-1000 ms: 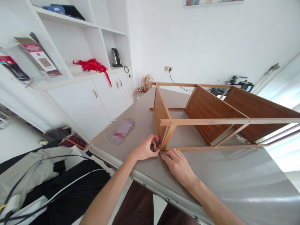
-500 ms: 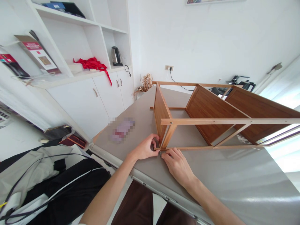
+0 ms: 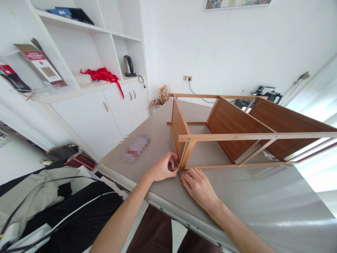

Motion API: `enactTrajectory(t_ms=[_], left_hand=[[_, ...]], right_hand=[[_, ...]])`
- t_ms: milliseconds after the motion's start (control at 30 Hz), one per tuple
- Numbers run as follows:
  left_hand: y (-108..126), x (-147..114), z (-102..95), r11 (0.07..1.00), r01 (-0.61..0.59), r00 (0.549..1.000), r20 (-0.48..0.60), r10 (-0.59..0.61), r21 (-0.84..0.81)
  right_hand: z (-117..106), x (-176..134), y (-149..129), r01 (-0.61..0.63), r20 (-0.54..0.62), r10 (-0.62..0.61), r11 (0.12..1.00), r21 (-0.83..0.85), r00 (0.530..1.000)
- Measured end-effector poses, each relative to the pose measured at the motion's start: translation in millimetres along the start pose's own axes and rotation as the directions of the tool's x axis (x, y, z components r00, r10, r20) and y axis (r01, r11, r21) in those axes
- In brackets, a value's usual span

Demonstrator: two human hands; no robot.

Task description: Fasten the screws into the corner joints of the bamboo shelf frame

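Observation:
A wooden shelf rack [image 3: 189,147] lies on its side on the grey table [image 3: 237,196], its slatless panels standing upright. At its near left corner, my left hand [image 3: 164,167] is closed around the end of the lower rail, thumb in front and fingers curled behind. My right hand [image 3: 197,184] rests on the table just right of that corner. Its thumb and fingers pinch a thin dark hex key [image 3: 180,173], which reaches the joint at the rail's outer side. The tip of the key is too small to make out. A screw head [image 3: 190,139] shows on the upper rail.
A blurred packet [image 3: 137,149] lies on the table's left part. White cabinets [image 3: 86,112] with a kettle [image 3: 129,66] and red cloth [image 3: 102,74] stand behind at left. Clothes and cables [image 3: 65,203] are heaped beside the table. A coffee machine [image 3: 263,92] sits beyond the rack.
The view has shifted slightly. Both hands stay at the same corner, with the right fingers and the hex key turned only a little. The rack has not visibly moved on the table.

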State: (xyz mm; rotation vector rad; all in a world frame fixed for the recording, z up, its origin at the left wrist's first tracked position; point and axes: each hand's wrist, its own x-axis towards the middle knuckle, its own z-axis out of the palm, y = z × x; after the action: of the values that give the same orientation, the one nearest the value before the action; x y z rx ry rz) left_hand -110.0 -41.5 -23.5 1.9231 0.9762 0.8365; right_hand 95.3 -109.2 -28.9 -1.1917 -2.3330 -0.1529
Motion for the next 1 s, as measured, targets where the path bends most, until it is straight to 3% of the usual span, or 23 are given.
enactTrajectory(t_ms=[600, 767, 1000], left_hand=[[-4, 0, 0.5, 1.0, -0.013, 1.0, 0.003, 0.013, -0.003], [-6, 0, 0.7, 1.0, -0.008, 1.0, -0.004, 0.008, 0.012], [-5, -1, -0.6, 1.0, -0.004, 1.0, 0.009, 0.004, 0.013]], right_hand=[[-9, -3, 5, 0.079, 0.1, -0.078, 0.997, -0.011, 0.992], [-12, -1, 5, -0.041, 0.086, 0.023, 0.976, 0.214, 0.996], [-13, -2, 8, -0.304, 0.182, 0.245, 0.816, 0.491, 0.952]])
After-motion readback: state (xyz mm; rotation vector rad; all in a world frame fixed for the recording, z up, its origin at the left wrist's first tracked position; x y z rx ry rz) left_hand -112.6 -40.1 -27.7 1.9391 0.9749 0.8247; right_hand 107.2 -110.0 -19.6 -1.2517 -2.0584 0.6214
